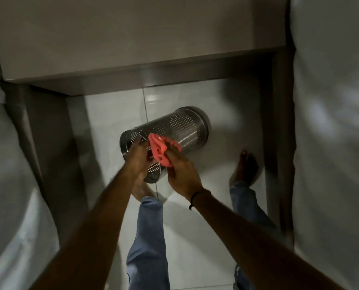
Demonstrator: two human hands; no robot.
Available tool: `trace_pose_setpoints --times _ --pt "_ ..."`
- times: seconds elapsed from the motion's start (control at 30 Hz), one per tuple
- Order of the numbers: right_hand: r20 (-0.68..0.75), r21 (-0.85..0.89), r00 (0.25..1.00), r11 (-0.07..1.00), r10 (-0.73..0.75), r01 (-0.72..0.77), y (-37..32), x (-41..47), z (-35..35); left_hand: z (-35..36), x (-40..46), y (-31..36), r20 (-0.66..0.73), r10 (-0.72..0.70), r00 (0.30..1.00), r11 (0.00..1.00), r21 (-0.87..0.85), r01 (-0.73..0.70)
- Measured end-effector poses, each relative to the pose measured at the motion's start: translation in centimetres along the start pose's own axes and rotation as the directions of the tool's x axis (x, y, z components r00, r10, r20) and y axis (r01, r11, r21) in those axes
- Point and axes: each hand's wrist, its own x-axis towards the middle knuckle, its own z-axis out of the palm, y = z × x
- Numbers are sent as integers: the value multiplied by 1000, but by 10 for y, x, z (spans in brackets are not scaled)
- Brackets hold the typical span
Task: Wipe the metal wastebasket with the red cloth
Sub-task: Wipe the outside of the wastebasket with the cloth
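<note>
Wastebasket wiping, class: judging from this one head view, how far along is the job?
Done: the wastebasket is off the floor, tipped sideways, and the cloth is in use. In hand: the left hand grips the open rim while the right hand presses the cloth on the perforated side near that rim. Left: how much has been wiped cannot be told.

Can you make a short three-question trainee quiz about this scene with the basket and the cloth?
1. True or false: the perforated cylindrical metal wastebasket stands upright on the floor.
2. Which hand presses the crumpled red cloth against it?
A. left hand
B. right hand
3. Fill in: the left hand grips the wastebasket at its open ____.

Key: 1 false, it is held tipped on its side; 2 B; 3 rim.
</note>
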Motion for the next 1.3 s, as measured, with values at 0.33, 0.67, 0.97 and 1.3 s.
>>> trace_pose_setpoints --times 0.33,0.67,0.97,1.3 --pt "224 -12 968 993 115 -115 -25 57 10 -13 16 -41 86 53 995 946 -322 -23" --pt "323 -61 938 992 125 -111 -20 41 15 -22 31 -38 51 90 995 951 -300 -71" --pt "394 -189 915 982 83 -7 -7 10 16 -23 33 -33 52 59 997 953 -301 -40" --pt "378 -172 923 985 76 -11 7 -2 24 -25 27 -39 51 17 999 942 -335 1"
